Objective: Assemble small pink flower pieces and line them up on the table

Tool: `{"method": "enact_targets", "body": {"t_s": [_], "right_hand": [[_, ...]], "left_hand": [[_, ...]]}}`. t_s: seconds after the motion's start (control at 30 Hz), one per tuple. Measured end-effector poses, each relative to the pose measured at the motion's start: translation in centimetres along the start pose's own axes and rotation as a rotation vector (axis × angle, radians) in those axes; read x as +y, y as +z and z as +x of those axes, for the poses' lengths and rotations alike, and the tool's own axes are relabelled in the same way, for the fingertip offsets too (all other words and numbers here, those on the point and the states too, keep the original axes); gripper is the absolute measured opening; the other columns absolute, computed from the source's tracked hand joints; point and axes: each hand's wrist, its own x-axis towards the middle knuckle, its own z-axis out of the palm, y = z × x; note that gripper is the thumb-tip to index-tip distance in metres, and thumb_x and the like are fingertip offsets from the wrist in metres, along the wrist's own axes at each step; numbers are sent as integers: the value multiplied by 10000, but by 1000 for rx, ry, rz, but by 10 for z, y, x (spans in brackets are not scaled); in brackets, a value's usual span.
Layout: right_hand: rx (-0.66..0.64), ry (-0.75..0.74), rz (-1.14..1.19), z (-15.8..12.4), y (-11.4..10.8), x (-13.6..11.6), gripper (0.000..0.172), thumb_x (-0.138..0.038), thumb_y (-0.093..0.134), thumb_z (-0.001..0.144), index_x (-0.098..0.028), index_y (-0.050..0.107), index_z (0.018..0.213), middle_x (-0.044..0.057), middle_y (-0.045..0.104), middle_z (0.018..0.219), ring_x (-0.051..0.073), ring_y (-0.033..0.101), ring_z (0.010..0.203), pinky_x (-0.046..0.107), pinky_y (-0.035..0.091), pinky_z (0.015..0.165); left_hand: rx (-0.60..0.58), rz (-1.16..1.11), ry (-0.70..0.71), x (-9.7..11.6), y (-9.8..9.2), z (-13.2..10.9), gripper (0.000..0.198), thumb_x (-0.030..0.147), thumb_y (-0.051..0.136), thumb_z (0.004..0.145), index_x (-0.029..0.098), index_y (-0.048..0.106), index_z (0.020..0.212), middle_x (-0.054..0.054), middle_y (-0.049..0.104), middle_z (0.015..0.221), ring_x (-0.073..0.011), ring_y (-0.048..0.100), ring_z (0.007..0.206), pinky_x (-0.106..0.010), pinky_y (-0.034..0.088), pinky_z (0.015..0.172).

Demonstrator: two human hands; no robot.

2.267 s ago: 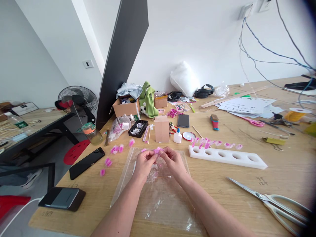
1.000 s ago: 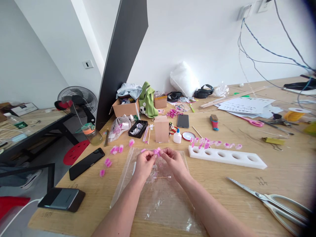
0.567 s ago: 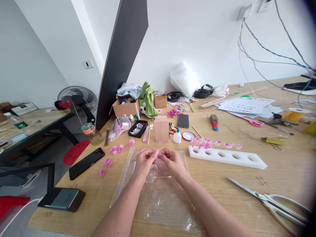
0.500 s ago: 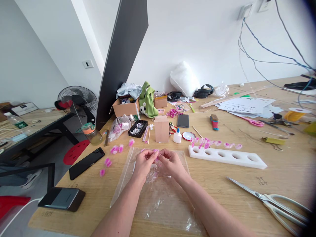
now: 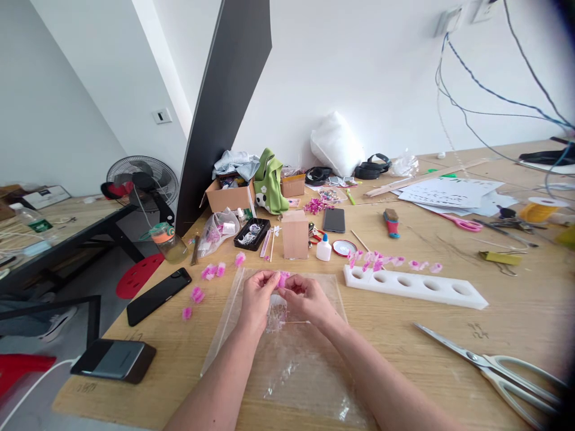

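Observation:
Between my fingertips is a small pink petal piece (image 5: 283, 279), held above a clear plastic sheet (image 5: 296, 365). My left hand (image 5: 259, 294) pinches it from the left. From the right, the fingers of my right hand (image 5: 308, 296) close on its edge. Beneath my hands lies a clump of clear material (image 5: 275, 317), with a cotton swab (image 5: 299, 322) partly hidden behind my right hand. Several loose pink flower pieces (image 5: 209, 272) lie left of the sheet. Others rest along a white block with round holes (image 5: 417, 288) on the right.
Large scissors (image 5: 485, 359) lie open at the front right. A black phone (image 5: 159, 296) is at the left edge. Behind my hands stand a wooden block (image 5: 295, 236), a glue bottle (image 5: 323, 247) and a black tray (image 5: 252, 234). Paper sheets (image 5: 449, 194) lie at the back right.
The pink piece now shows more fully between my fingertips. My hands have shifted slightly, and the right one covers more of the cotton swab.

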Motion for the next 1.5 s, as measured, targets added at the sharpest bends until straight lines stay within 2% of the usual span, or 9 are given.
{"method": "enact_targets", "body": {"t_s": [0.3, 0.57, 0.77, 1.03, 1.23, 1.4, 1.5], "right_hand": [[33, 17, 10, 2, 2, 0, 274, -400, 607, 722, -145, 560, 632, -12, 517, 602, 102, 419, 565, 229, 340, 550], [33, 36, 28, 1, 1, 0, 175, -309, 585, 714, -141, 601, 668, 4, 578, 633, 114, 481, 588, 226, 366, 562], [43, 4, 17, 1, 0, -2, 211, -342, 606, 719, -150, 582, 633, -1, 570, 603, 115, 484, 574, 228, 376, 551], [20, 13, 28, 0, 2, 0, 275, -405, 628, 741, -135, 606, 691, 15, 595, 659, 119, 493, 601, 235, 381, 575], [20, -29, 29, -1, 3, 2, 314, -444, 613, 768, -136, 616, 710, 23, 608, 682, 130, 512, 630, 242, 398, 602], [15, -29, 4, -2, 3, 0, 314, -433, 599, 779, -148, 566, 650, -3, 556, 610, 112, 465, 576, 228, 371, 547], [23, -27, -10, -1, 3, 1, 286, -415, 599, 777, -147, 593, 676, 12, 593, 643, 121, 494, 597, 236, 396, 566]], "left_hand": [[-23, -34, -52, -1, 1, -1, 249, 326, 789, 572, 124, 665, 649, -18, 627, 641, -116, 546, 633, -234, 425, 643], [-94, -24, -123, 8, 4, -4, 294, 405, 746, 633, 128, 647, 615, -3, 574, 601, -106, 513, 591, -234, 426, 605], [-103, -19, -135, 7, 3, -4, 220, 290, 791, 562, 119, 695, 663, -69, 674, 749, -158, 594, 718, -257, 450, 686], [-47, -150, -147, 7, 2, -2, 208, 256, 808, 535, 125, 687, 641, -18, 648, 647, -103, 556, 625, -220, 439, 640], [-34, -207, -145, 7, 4, -4, 205, 238, 809, 517, 128, 680, 632, -18, 643, 645, -109, 559, 634, -226, 436, 645], [3, -201, -106, 6, 6, -5, 212, 227, 812, 493, 126, 662, 605, -4, 622, 646, -102, 554, 639, -216, 432, 647], [3, -212, -114, 7, 6, -5, 215, 236, 810, 496, 127, 658, 603, -3, 619, 639, -100, 553, 628, -215, 429, 632]]}}
